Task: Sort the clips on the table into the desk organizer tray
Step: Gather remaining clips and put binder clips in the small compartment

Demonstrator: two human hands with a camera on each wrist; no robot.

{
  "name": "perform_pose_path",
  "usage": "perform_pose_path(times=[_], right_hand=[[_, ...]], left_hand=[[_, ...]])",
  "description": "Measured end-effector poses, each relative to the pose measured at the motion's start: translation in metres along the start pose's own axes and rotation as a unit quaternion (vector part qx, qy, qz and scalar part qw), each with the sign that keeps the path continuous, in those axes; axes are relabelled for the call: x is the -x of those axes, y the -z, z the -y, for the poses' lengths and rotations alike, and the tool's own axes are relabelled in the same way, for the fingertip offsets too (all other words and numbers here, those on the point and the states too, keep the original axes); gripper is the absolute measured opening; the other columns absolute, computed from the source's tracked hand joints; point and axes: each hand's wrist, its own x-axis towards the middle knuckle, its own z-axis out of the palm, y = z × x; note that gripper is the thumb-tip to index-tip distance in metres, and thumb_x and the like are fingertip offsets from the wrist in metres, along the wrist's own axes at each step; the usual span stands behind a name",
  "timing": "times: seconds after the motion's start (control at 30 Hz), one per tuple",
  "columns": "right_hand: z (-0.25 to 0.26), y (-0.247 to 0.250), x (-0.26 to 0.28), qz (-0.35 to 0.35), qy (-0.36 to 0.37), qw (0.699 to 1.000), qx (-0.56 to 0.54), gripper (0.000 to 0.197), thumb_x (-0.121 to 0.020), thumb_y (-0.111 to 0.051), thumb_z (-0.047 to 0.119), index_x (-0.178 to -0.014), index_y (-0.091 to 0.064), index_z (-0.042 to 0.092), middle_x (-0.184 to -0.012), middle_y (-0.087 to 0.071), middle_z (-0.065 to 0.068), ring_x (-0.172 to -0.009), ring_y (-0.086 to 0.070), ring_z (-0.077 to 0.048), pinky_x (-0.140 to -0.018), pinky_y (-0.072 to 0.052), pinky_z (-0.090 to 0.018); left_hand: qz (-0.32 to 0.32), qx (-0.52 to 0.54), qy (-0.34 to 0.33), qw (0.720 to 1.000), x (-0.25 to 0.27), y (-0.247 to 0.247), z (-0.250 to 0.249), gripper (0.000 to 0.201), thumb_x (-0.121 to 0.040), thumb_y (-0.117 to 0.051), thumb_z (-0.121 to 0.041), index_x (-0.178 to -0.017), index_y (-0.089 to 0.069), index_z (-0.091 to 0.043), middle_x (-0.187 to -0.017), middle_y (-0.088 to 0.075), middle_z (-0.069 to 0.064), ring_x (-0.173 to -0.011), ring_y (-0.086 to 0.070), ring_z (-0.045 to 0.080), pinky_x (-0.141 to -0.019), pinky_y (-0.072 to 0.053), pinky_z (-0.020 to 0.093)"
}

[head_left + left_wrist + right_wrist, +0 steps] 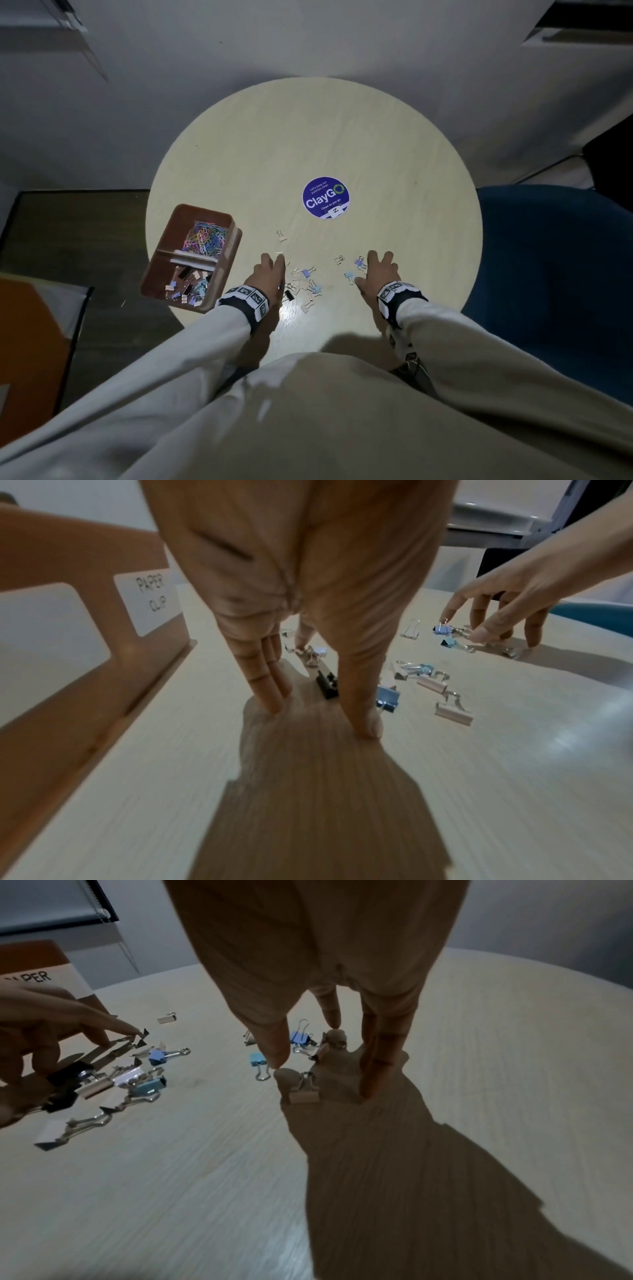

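Observation:
Several small binder clips (303,286) lie scattered on the round table (376,154) between my hands. My left hand (274,270) stands over the left of the pile. Its straight fingers (270,696) and thumb touch the tabletop either side of a black clip (327,684), holding nothing. My right hand (373,270) is spread, fingertips down around a blue clip (299,1038), a light blue clip (258,1060) and a pink clip (303,1095). The brown organizer tray (233,240) sits at the table's left edge, with coloured paper clips in its far compartment and binder clips in the near one.
One pink clip (281,235) lies alone beyond my left hand. A purple round sticker (327,197) marks the table's middle. The tray overhangs the table's rim at the left. A blue chair (548,274) stands right of the table, and an orange surface (27,342) lies low at the left.

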Motion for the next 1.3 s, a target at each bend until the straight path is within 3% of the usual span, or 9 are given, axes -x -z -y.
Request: perform_pose_path(times=[0.13, 0.2, 0.3, 0.47, 0.63, 0.8, 0.97, 1.3], right_hand=[[0.008, 0.000, -0.005, 0.015, 0.039, 0.999, -0.026, 0.067, -0.083, -0.070, 0.035, -0.135, -0.033, 0.014, -0.131, -0.030, -0.016, -0.114, -0.046, -0.039, -0.083, -0.045, -0.040], [0.015, 0.000, -0.008, 0.026, 0.066, 0.997, -0.031, 0.072, -0.080, -0.072, 0.036, -0.137, -0.032, 0.016, -0.131, -0.030, -0.015, -0.115, -0.045, -0.038, -0.084, -0.046, -0.039], [0.027, 0.000, -0.009, 0.044, 0.115, 0.992, -0.021, 0.080, -0.074, -0.077, 0.038, -0.138, -0.031, 0.020, -0.131, -0.029, -0.013, -0.117, -0.042, -0.035, -0.086, -0.047, -0.041], [0.047, -0.002, -0.007, 0.088, 0.179, 0.980, 0.022, 0.097, -0.062, -0.086, 0.040, -0.138, -0.028, 0.024, -0.133, -0.026, -0.014, -0.119, -0.038, -0.035, -0.085, -0.048, -0.042], [0.063, -0.012, 0.002, 0.094, 0.211, 0.972, 0.045, 0.095, -0.062, -0.086, 0.039, -0.137, -0.030, 0.025, -0.136, -0.025, -0.013, -0.121, -0.035, -0.035, -0.084, -0.047, -0.042], [0.072, -0.017, 0.008, 0.094, 0.231, 0.968, 0.032, 0.080, -0.074, -0.080, 0.025, -0.139, -0.033, 0.026, -0.137, -0.026, -0.016, -0.121, -0.036, -0.037, -0.087, -0.046, -0.041], [0.075, -0.013, 0.011, 0.084, 0.234, 0.968, -0.005, 0.060, -0.080, -0.067, 0.010, -0.132, -0.041, 0.024, -0.129, -0.030, -0.015, -0.114, -0.042, -0.037, -0.081, -0.043, -0.036], [0.075, -0.012, 0.009, 0.085, 0.220, 0.972, -0.012, 0.039, -0.088, -0.061, 0.011, -0.125, -0.048, 0.008, -0.129, -0.033, -0.020, -0.108, -0.049, -0.037, -0.077, -0.035, -0.031]], left_hand=[[-0.002, 0.029, -0.023, 0.999, -0.009, 0.003, -0.010, 0.068, -0.071, -0.075, -0.003, -0.126, -0.037, -0.015, -0.122, -0.033, 0.014, -0.089, -0.056, 0.035, -0.079, -0.055, 0.048], [0.004, 0.035, -0.034, 0.999, -0.013, 0.003, -0.015, 0.066, -0.068, -0.078, -0.005, -0.120, -0.039, -0.016, -0.121, -0.034, 0.012, -0.086, -0.056, 0.033, -0.077, -0.056, 0.048], [0.019, 0.036, -0.040, 0.998, -0.016, -0.001, -0.023, 0.086, -0.057, -0.090, -0.015, -0.123, -0.036, -0.020, -0.123, -0.032, 0.009, -0.093, -0.055, 0.032, -0.078, -0.057, 0.047], [0.016, 0.040, -0.034, 0.998, -0.020, -0.007, -0.027, 0.125, -0.051, -0.096, -0.021, -0.145, -0.014, -0.027, -0.133, -0.024, 0.008, -0.107, -0.052, 0.034, -0.081, -0.056, 0.050], [0.015, 0.068, -0.030, 0.997, -0.022, -0.003, -0.030, 0.085, -0.057, -0.091, -0.012, -0.120, -0.035, -0.021, -0.120, -0.028, 0.007, -0.086, -0.056, 0.031, -0.076, -0.057, 0.047], [0.027, 0.080, -0.033, 0.996, -0.025, -0.004, -0.029, 0.069, -0.064, -0.082, -0.009, -0.115, -0.037, -0.020, -0.112, -0.029, 0.007, -0.072, -0.057, 0.031, -0.067, -0.056, 0.042], [0.009, 0.080, -0.045, 0.996, -0.024, -0.005, -0.031, 0.051, -0.069, -0.071, -0.007, -0.105, -0.037, -0.021, -0.107, -0.030, 0.007, -0.056, -0.051, 0.028, -0.050, -0.044, 0.033], [0.008, 0.117, -0.038, 0.992, -0.024, -0.007, -0.032, 0.040, -0.078, -0.060, -0.015, -0.115, -0.049, -0.022, -0.108, -0.038, 0.008, -0.073, -0.060, 0.035, -0.070, -0.054, 0.041]])
